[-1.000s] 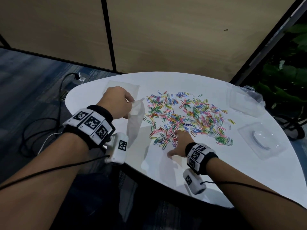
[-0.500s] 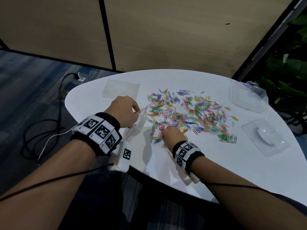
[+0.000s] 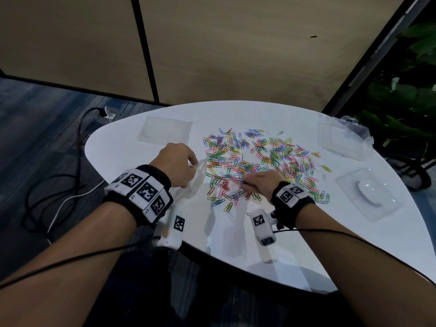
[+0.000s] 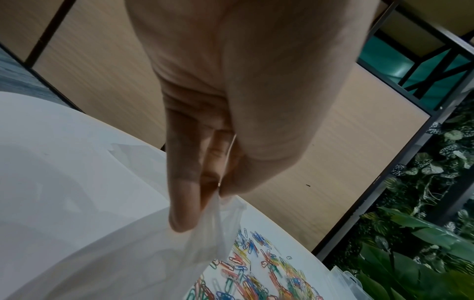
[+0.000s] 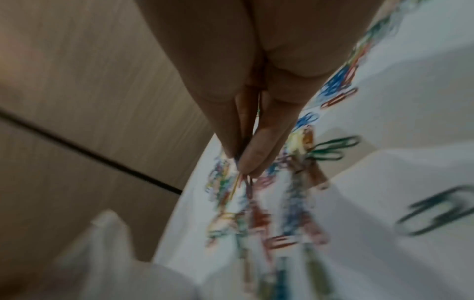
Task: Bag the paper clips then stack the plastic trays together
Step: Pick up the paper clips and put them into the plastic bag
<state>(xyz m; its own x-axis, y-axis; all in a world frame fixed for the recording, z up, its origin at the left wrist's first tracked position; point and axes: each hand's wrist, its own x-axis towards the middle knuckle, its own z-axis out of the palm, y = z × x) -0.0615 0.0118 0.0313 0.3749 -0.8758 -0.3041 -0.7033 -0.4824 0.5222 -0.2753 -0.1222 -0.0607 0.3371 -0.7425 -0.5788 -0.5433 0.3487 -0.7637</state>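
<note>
Many coloured paper clips [image 3: 262,159] lie scattered over the middle of the white table [image 3: 295,251]. My left hand [image 3: 175,165] pinches the top edge of a clear plastic bag [image 3: 197,182] just left of the pile; the left wrist view shows thumb and fingers pinching the bag [image 4: 205,243]. My right hand [image 3: 256,182] is at the pile's near edge, fingertips pinched on a few paper clips [image 5: 246,182]. Clear plastic trays sit at the right: one [image 3: 368,197] near the edge, another [image 3: 342,140] farther back.
A flat clear bag or sheet [image 3: 165,131] lies at the table's far left. Cables [image 3: 59,185] run over the carpet to the left. Wooden wall panels stand behind the table, and plants [image 3: 405,109] are beyond its right edge.
My right hand went left to the bag's mouth, then came back right to the pile's near edge and pinches clips. The left hand lowered the bag closer to the pile.
</note>
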